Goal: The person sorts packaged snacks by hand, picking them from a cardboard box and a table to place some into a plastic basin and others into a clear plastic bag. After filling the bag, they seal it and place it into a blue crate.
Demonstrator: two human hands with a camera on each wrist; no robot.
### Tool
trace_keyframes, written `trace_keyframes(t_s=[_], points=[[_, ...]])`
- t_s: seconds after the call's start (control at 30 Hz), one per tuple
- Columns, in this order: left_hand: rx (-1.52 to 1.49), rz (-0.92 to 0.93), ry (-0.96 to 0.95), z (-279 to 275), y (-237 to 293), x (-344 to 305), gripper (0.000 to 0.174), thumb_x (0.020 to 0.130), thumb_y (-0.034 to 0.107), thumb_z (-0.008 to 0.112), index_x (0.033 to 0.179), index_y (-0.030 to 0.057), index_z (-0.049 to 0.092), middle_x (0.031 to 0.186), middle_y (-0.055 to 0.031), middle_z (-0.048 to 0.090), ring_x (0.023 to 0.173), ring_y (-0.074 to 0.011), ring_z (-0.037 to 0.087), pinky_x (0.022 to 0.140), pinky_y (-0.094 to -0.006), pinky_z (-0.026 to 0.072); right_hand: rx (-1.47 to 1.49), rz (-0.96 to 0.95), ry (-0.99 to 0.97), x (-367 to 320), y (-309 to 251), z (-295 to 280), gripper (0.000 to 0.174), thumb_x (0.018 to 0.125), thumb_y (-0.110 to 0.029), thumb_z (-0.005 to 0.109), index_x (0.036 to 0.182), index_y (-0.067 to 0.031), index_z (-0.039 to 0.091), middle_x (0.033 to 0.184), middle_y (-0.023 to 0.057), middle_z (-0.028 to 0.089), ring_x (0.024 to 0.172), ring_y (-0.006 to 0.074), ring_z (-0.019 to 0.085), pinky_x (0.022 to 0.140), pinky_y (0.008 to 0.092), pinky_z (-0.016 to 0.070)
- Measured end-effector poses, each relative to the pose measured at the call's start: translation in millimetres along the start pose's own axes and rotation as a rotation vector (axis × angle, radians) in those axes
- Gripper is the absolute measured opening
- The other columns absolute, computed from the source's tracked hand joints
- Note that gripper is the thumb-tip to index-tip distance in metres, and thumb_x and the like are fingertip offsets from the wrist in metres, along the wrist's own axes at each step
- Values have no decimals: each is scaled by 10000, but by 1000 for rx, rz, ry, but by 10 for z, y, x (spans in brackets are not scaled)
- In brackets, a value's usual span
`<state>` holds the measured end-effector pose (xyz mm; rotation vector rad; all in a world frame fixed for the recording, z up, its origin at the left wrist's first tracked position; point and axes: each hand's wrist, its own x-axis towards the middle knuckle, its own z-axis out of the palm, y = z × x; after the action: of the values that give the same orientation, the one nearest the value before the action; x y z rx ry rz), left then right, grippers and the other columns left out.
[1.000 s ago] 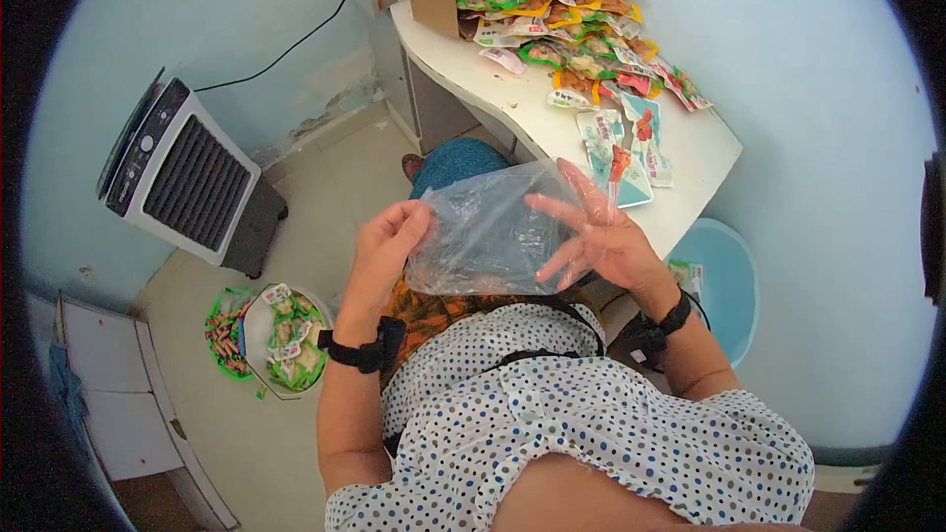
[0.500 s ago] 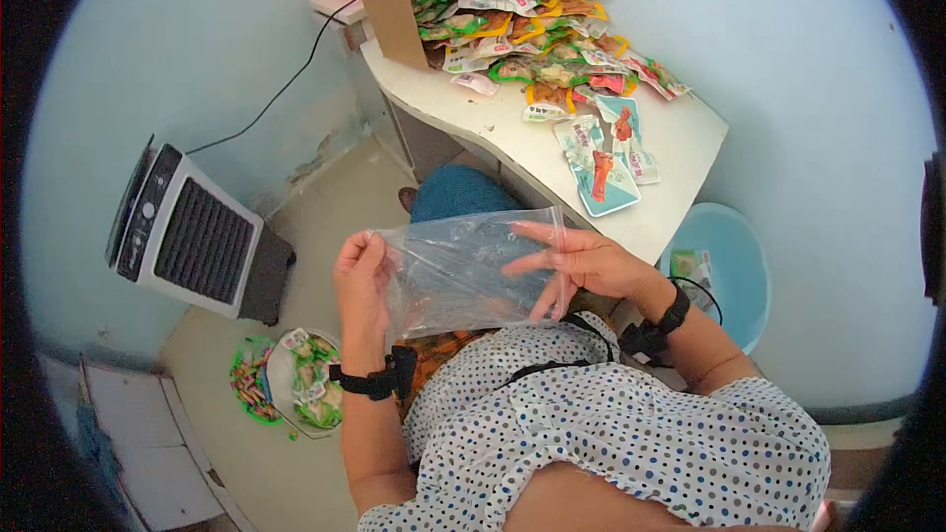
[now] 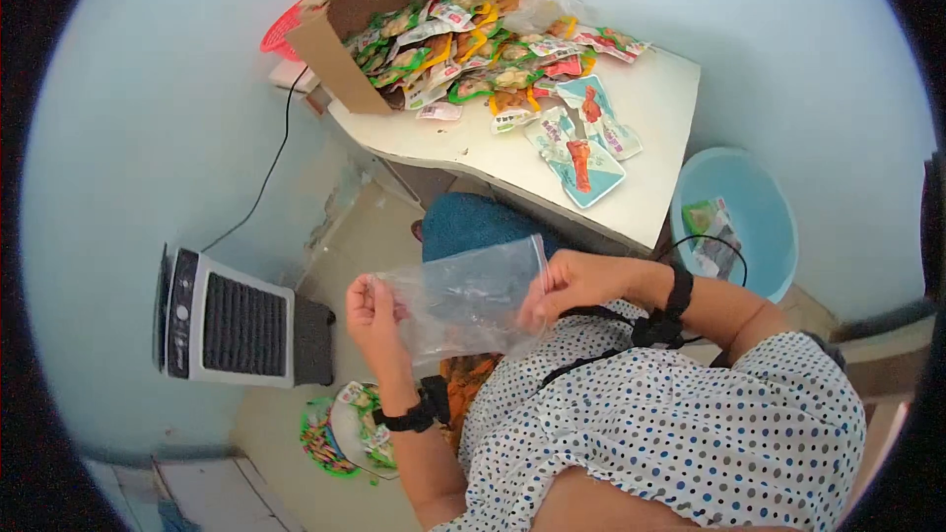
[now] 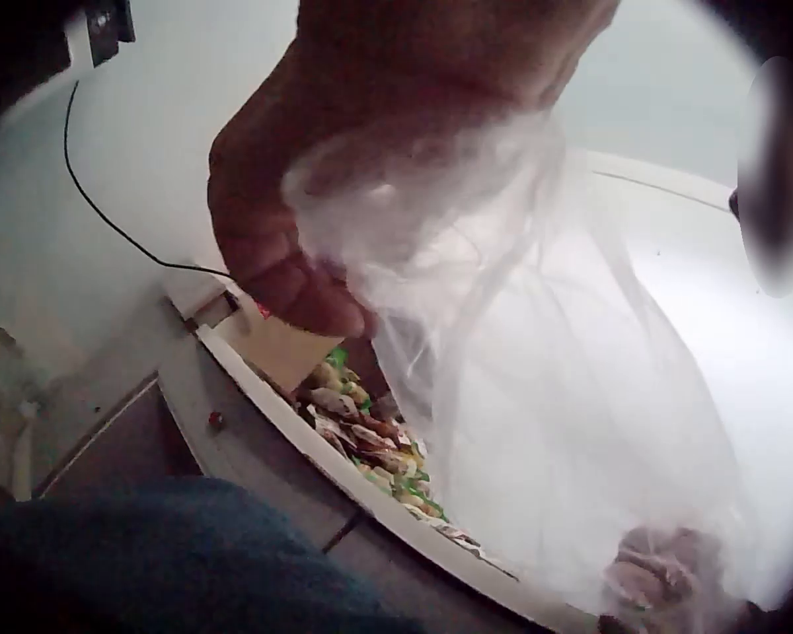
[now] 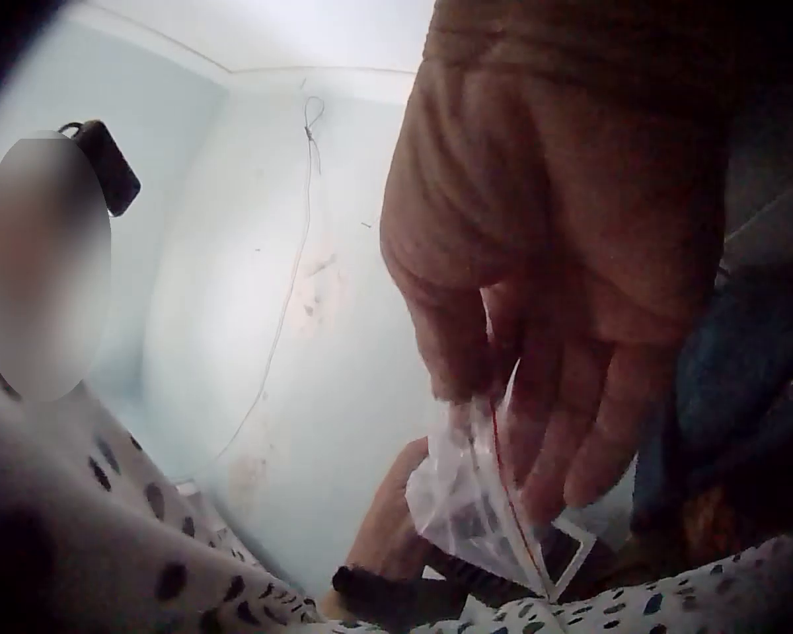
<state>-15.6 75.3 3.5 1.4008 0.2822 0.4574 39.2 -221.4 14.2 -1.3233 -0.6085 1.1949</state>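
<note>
A clear plastic bag (image 3: 463, 300) is stretched between both hands above the lap. The left hand (image 3: 377, 325) pinches its closed-looking end; in the left wrist view the left hand's (image 4: 370, 159) curled fingers hold the crumpled film (image 4: 555, 383). At the other end, beside the straight edge strip, the right hand (image 3: 576, 286) grips the bag between thumb and fingers. The right wrist view shows the right hand (image 5: 542, 264) with the bag's edge and its red line (image 5: 492, 462) between thumb and fingers.
A white table (image 3: 650, 108) bears a tipped cardboard box (image 3: 340, 64) spilling snack packets (image 3: 473, 59), with blue-and-white packets (image 3: 586, 172) near its edge. A blue tub (image 3: 769, 227) stands right. An air cooler (image 3: 241, 320) and containers of packets (image 3: 370, 433) stand on the floor.
The right hand's spread fingers have come out of the bag's opening and closed on its edge. The left hand keeps its hold. The head view has swung, shifting the table leftward in frame.
</note>
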Motion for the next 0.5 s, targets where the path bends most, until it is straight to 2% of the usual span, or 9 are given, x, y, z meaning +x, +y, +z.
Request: trace_keyframes(t_s=[0.03, 0.13, 0.17, 0.3, 0.5], points=[[-31, -48, 8, 29, 26, -34, 153, 970, 173, 576, 1059, 49, 562, 815, -11, 609, 643, -68, 548, 547, -218, 440, 68, -43, 49, -8, -1, -4, 251, 937, -160, 625, 1075, 47, 663, 1175, 145, 647, 1103, 153, 604, 947, 321, 474], [-98, -189, -15, 59, -22, -140, 194, 984, 223, 557, 1092, 62, 557, 845, -13, 615, 671, -71, 554, 547, -220, 441, 56, -292, 217, -9, -16, 4, 318, 945, -177, 584, 1170, 43, 638, 1089, 86, 683, 960, 120, 632, 841, 279, 512], [-103, -227, -50, -24, -164, -150, 199, 987, 237, 552, 1097, 71, 560, 852, -12, 615, 679, -73, 556, 546, -221, 442, 36, -340, 221, 0, 12, -20, 390, 949, -183, 580, 1270, 36, 563, 1113, 88, 675, 961, 118, 629, 836, 272, 509], [12, -399, -111, 31, -128, -265, 175, 978, 258, 571, 1052, 99, 575, 827, 7, 607, 649, -59, 544, 486, -205, 397, 78, -354, 250, -9, 4, -11, 431, 959, -186, 565, 1334, 17, 505, 1103, 81, 661, 974, 119, 630, 829, 278, 513], [-101, -327, 6, -165, -151, -184, 159, 924, 224, 661, 900, 100, 565, 691, 50, 545, 479, -18, 413, 388, -182, 240, 178, -250, 321, -87, -108, -41, 387, 972, -225, 556, 1275, 15, 543, 982, 65, 647, 867, 167, 688, 732, 298, 561]])
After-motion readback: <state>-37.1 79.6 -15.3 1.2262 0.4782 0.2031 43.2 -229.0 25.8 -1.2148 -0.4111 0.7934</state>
